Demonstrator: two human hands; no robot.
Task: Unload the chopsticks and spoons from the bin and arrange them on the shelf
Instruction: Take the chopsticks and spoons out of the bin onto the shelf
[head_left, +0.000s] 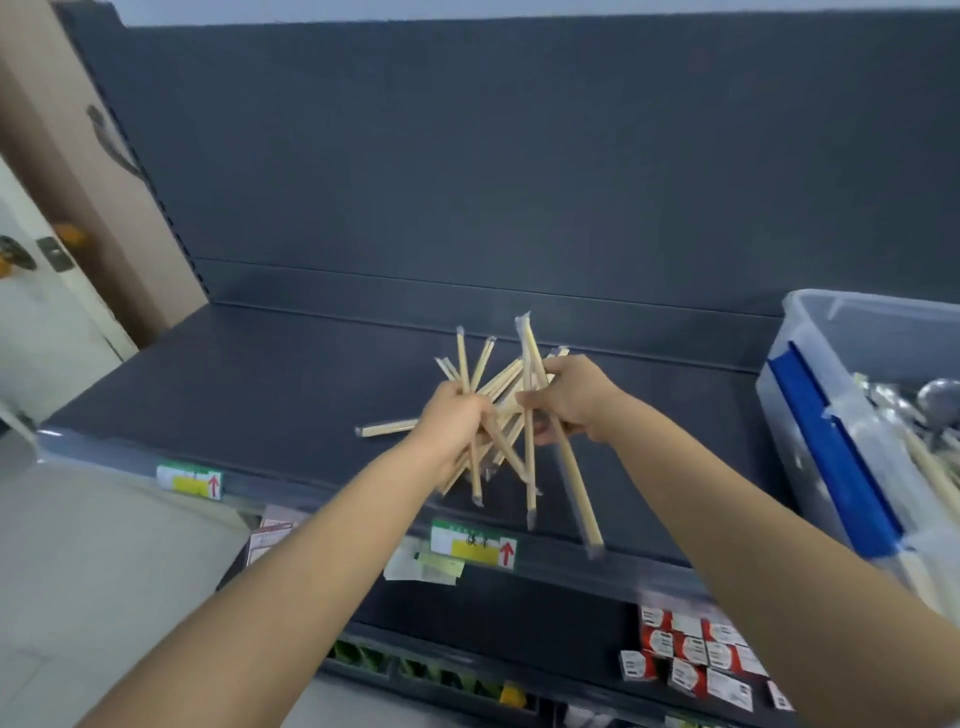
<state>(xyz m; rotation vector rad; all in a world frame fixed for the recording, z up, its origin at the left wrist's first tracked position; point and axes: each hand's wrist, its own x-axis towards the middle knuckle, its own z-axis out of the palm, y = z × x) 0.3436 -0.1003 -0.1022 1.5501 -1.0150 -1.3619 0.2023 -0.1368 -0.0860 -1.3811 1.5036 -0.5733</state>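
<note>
Splayed chopsticks (530, 478), mostly lying 12-to-6, are gripped in the curled fingers of left hand (452, 421) and right hand (574, 400) over the shelf (234, 389), bin (810, 405) parked at 3 o'clock, nearer the right one.

2 hands show: the left hand (452, 415) and the right hand (576, 400). They grip 1 crossed bunch of wrapped chopsticks (530, 483), more than 6, too tangled to count exactly. 1 loose chopstick packet (387, 428) lies on the shelf (234, 374). 1 bin (852, 322) stands at the shelf's right edge, and 2 price tags (189, 481) sit on its front edge.
</note>
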